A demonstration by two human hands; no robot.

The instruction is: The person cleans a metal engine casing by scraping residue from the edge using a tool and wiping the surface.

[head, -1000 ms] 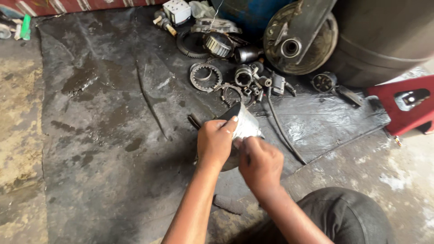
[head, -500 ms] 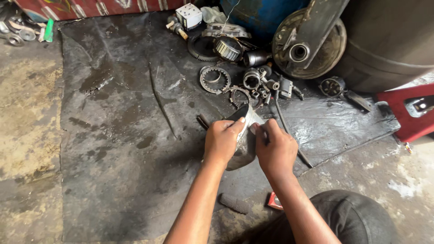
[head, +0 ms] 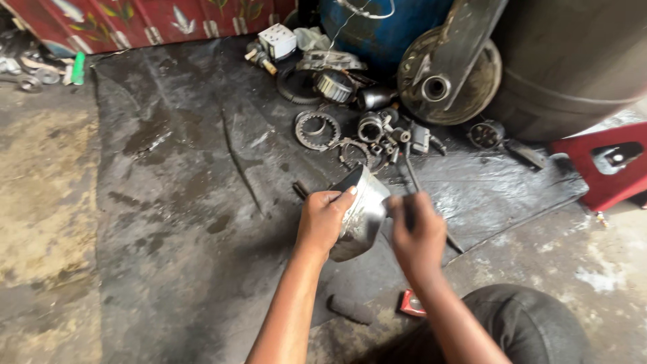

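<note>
A left hand (head: 323,219) grips a shiny metal cover (head: 362,214) above an oily black mat (head: 175,222), fingers wrapped over its rim. The right hand (head: 416,236), blurred, closes around a thin tool just beside it.

**Blurred hand, half-hidden part**

The right hand (head: 418,236) was smeared by motion, so its grip could not be read. The left hand (head: 323,219) covered part of the metal cover (head: 364,216). The picture's edge cut off the dark drum (head: 573,61).
</note>
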